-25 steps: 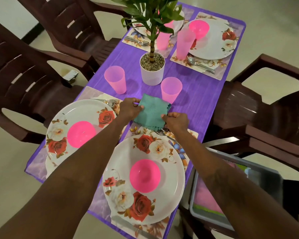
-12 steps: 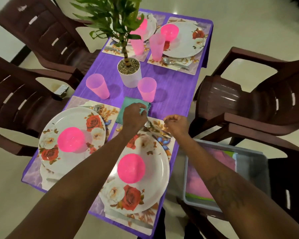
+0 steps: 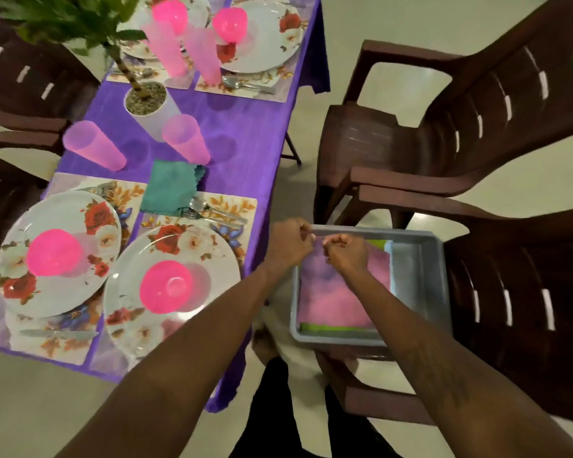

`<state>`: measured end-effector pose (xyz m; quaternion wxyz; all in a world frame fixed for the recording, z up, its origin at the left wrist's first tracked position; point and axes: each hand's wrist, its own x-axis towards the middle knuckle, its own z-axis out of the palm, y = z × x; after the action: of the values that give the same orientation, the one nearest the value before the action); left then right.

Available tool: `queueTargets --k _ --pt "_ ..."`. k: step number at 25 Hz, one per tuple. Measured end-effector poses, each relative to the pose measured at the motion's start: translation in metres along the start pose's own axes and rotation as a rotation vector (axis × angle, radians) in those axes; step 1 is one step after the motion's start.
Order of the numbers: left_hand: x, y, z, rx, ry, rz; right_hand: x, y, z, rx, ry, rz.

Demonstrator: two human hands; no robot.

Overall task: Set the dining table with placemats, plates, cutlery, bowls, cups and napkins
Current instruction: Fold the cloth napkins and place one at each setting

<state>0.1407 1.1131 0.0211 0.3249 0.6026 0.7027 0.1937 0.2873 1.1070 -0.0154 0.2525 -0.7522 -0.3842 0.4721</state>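
A folded teal napkin (image 3: 171, 188) lies on the purple tablecloth (image 3: 242, 143), its near edge overlapping the spoon and fork (image 3: 212, 211) on the near right placemat (image 3: 242, 206). Beside the table a grey tray (image 3: 417, 262) holds a pink napkin (image 3: 338, 295) on top of a green one (image 3: 331, 327). My left hand (image 3: 288, 242) and my right hand (image 3: 346, 251) are side by side over the tray's far end, fingers curled, pinching the pink napkin's far edge. Two floral plates (image 3: 192, 246) with pink bowls (image 3: 166, 285) sit on the near placemats.
Pink cups (image 3: 186, 138) flank a white plant pot (image 3: 149, 109) at mid-table. Two more set places with plates and cups (image 3: 202, 54) fill the far end. Brown plastic chairs (image 3: 444, 127) stand on both sides; the tray rests on a chair at my right.
Both hands let go of the teal napkin, which now lies on the table, and moved right to the tray, where they pinch the pink napkin. My view swung to the right.
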Motion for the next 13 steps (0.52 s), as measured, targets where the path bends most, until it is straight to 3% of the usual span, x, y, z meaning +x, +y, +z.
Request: queueTargets --k 5,13 --pt "-0.008 -0.017 0.116 0.087 -0.193 -0.165 0.041 0.111 -0.043 -0.116 0.081 0.142" --pt "0.006 -0.094 0.226 0.257 -0.030 -0.562 0.119 0.243 -0.043 -0.363 0.204 0.248"
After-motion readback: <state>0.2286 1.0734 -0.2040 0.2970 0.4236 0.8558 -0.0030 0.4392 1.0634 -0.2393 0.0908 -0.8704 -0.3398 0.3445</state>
